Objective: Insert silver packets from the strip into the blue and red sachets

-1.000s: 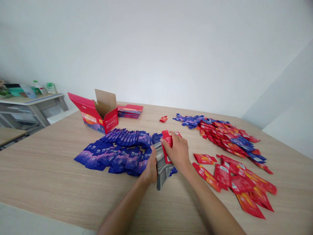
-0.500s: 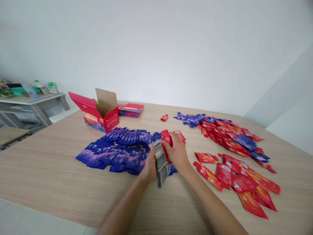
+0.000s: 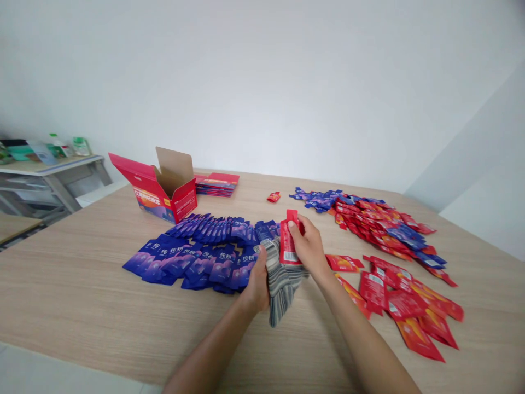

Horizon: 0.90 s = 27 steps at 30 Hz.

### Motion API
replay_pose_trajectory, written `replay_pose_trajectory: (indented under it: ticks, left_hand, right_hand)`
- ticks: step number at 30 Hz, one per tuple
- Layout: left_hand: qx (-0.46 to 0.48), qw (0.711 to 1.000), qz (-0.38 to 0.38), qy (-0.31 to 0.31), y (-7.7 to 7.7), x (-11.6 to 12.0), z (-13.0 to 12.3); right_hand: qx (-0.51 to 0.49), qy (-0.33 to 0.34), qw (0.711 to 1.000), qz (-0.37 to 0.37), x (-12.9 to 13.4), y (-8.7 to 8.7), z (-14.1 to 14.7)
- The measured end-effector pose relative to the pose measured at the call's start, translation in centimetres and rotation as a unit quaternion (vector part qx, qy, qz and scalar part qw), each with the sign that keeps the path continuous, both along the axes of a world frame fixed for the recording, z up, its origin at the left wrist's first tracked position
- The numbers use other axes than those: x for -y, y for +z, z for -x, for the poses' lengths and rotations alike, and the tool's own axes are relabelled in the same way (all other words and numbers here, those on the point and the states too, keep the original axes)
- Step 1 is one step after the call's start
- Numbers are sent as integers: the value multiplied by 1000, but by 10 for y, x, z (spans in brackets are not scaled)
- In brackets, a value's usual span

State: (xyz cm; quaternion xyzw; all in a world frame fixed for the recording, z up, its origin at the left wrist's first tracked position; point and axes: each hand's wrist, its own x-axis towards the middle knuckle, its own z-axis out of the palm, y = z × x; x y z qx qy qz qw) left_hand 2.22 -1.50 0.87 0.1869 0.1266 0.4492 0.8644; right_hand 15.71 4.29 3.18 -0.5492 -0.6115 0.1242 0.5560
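My left hand (image 3: 257, 282) is closed on a grey striped cloth (image 3: 281, 282), which looks like a sock or glove and hangs down below the fingers. In my right hand (image 3: 308, 243) is a red sachet (image 3: 289, 241), pinched near its upper end with the thumb on its face. The sachet's barcode end lies against the cloth. Just beyond and to the left of my hands, purple-blue sachets (image 3: 180, 260) are fanned out in overlapping rows. Loose red sachets (image 3: 374, 290) lie to the right of my right forearm.
An open red carton (image 3: 184, 201) stands at the back left, beside a stack of flattened cartons (image 3: 217, 185). One small red sachet (image 3: 273, 196) lies alone at the back. A mixed red and blue sachet heap (image 3: 377, 224) spreads at the right. A side table (image 3: 49, 167) holds bottles.
My right hand has drawn the red sachet up and turned its flat barcode side into view. The striped cloth has spread wider and sits slightly lower. The view has shifted slightly.
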Motion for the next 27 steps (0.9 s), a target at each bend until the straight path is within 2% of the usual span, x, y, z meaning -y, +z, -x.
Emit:
replay_pose_trajectory:
  ticks: [3,8,11,14,19,24,27]
  left_hand:
    - [-11,1000,12,24,-2,-3,0]
    - [-12,998,15,68,-7,-5,-4]
    - [-9,995,-2,98,-9,-5,-5]
    - [-9,988,-17,154,-14,-7,-6]
    - [-40,972,-1,232,-23,-10,-2]
    - [-47,969,1,242,-19,-11,5]
    - [-44,972,-1,233,-10,-13,11]
  right_hand:
    - [-40,31,998,28,-1,2,-3]
    - [-43,-42,998,-16,16,12,13]
    - [30,14,999,-15,29,15,29]
    - [161,83,983,13,38,14,42]
    - [340,20,940,-4,46,5,53]
    - [379,40,925,0,51,7,57]
    - [375,96,922,28,54,13,58]
